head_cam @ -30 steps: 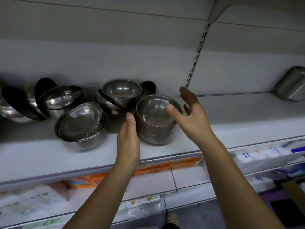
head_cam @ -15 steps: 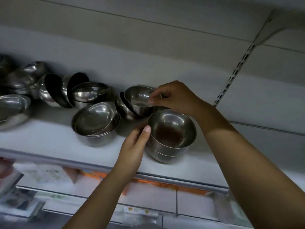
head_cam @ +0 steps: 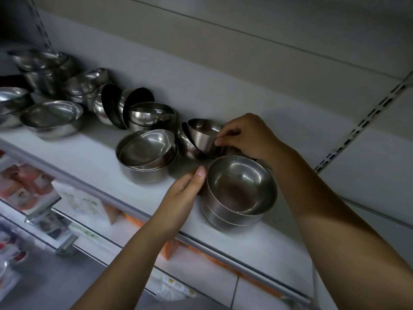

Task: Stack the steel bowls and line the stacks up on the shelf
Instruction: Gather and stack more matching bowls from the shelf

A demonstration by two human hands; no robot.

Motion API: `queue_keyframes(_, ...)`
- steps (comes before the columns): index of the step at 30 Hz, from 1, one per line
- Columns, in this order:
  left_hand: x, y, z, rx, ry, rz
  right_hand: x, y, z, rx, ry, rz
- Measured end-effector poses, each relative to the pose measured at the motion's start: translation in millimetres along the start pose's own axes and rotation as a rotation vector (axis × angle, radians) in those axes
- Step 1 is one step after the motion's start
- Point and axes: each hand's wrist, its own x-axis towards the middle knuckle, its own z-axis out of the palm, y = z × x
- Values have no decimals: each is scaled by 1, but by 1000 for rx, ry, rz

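A: Head view has us mid-stack. Our right hand [head_cam: 248, 136] has a pinching grip on the rim of a small tilted bowl [head_cam: 204, 136], which leans on another bowl behind it at the back of the shelf [head_cam: 93, 151].

B: And the left hand [head_cam: 184, 190]?

A: Its fingers lie flat against the side of the near stack [head_cam: 239, 193], thumb up by the rim. We'd call that steadying, not holding; the grip is open around the wall.

B: So which step are we on?

A: Collecting the next bowl for that near stack, we judge. The stack looks to be two or three deep and sits close to the shelf's front edge.

B: What does the next move ask of us?

A: Lifting the tilted bowl clear of its neighbour, levelling it, and lowering it mouth-up into the stack while the left hand keeps the stack from sliding.

B: And after?

A: Plenty left: a second nested pile [head_cam: 146, 154] just beside, and loose bowls [head_cam: 134, 108] on their sides further left.
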Motion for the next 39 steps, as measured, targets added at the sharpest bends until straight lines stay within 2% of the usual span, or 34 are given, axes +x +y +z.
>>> queue_keyframes(16, -6, 5, 2, 50, -29, -18, -41, -15, -3, 236, 403, -36)
queue_keyframes(20, -5, 6, 1, 27, -53, -15, -61, -25, -8, 232, 511, -60)
queue_keyframes(26, -1, 2, -2, 5, -89, 10, -101, -50, -11, 261, 611, 2)
queue_keyframes(33, -3, 1, -6, 22, -135, 5, -142, -68, 9, 191, 733, 81)
queue_keyframes(39, 0, -1, -10, 19, -192, 29, -165, -79, 24, 74, 767, 97)
